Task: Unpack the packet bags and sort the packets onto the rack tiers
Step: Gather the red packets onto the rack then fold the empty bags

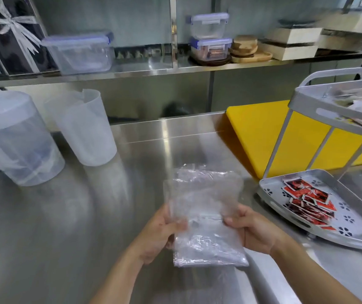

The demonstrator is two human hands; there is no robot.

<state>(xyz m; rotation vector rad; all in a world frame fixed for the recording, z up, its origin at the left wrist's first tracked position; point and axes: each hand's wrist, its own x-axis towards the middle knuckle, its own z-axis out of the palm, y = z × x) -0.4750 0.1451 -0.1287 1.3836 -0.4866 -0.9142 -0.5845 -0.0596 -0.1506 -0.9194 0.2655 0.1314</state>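
The grey two-tier metal rack runs off the right edge. Pale packets in its upper tier are too blurred to identify.

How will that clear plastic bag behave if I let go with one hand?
The clear plastic bag looks thin and crinkled, so it would probably flop over. It appears empty, so likely very light. Both the left hand and right hand pinch its edges.
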